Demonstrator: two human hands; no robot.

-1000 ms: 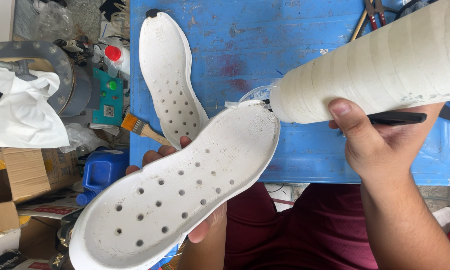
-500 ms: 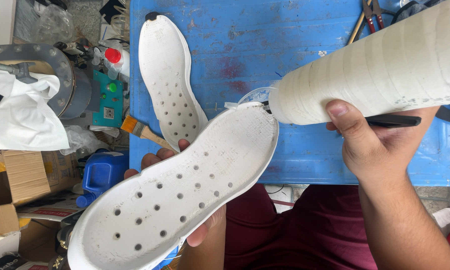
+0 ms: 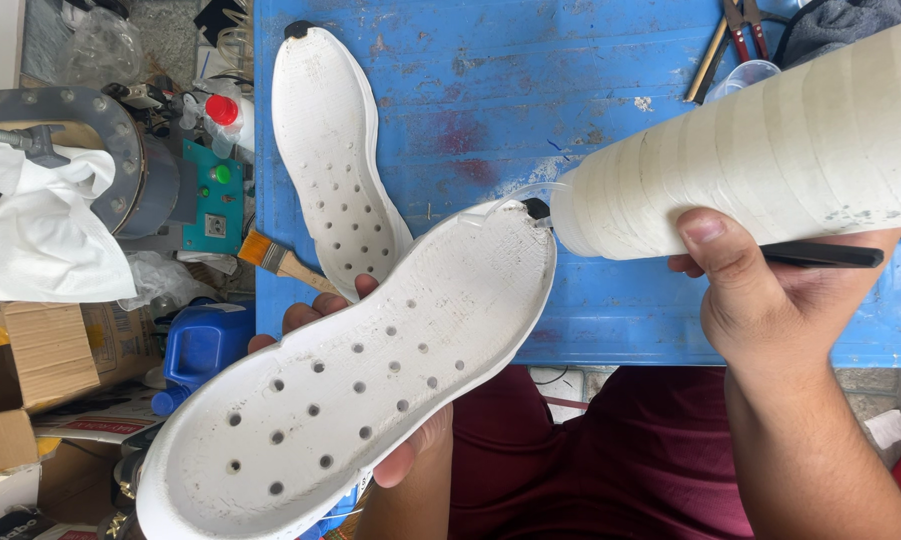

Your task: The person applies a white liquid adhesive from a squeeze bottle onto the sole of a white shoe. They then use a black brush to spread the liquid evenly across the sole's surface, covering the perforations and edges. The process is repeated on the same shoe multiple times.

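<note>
L hand (image 3: pixel 370 400) cupped under white perforated sole (image 3: pixel 350 385), long axis diagonal, tip upper-right, R hand (image 3: pixel 770 300) clamped on taped bottle (image 3: pixel 750 160)

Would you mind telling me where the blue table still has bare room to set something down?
The blue table is bare between the lying white sole and the pliers, and below the taped bottle. The floor left of the table, around the paintbrush, is crowded.
</note>
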